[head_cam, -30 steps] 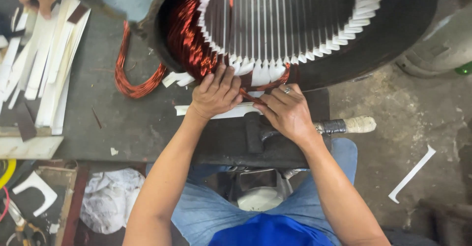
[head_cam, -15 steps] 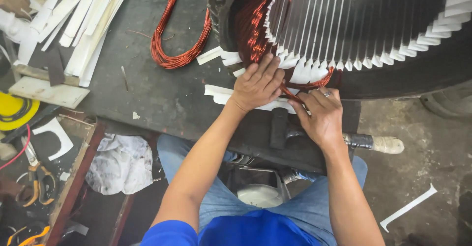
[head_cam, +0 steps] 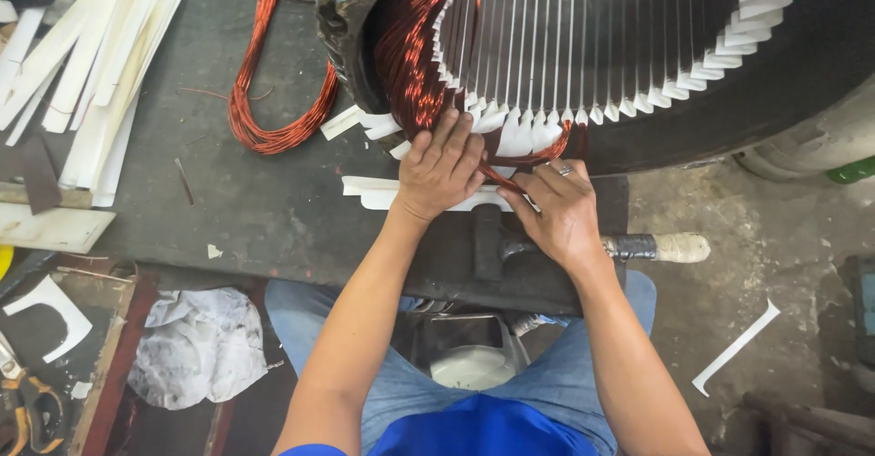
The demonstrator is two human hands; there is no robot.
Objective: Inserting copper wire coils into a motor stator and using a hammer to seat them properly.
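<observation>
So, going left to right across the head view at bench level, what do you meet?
White paper strips → loose copper wire coil → left hand → right hand → hammer handle → white strip on the floor.

Dark workbench (head_cam: 228, 210) with worn surface. Stained concrete floor (head_cam: 784, 237) at right. Crumpled white cloth (head_cam: 196, 347) below bench.
</observation>
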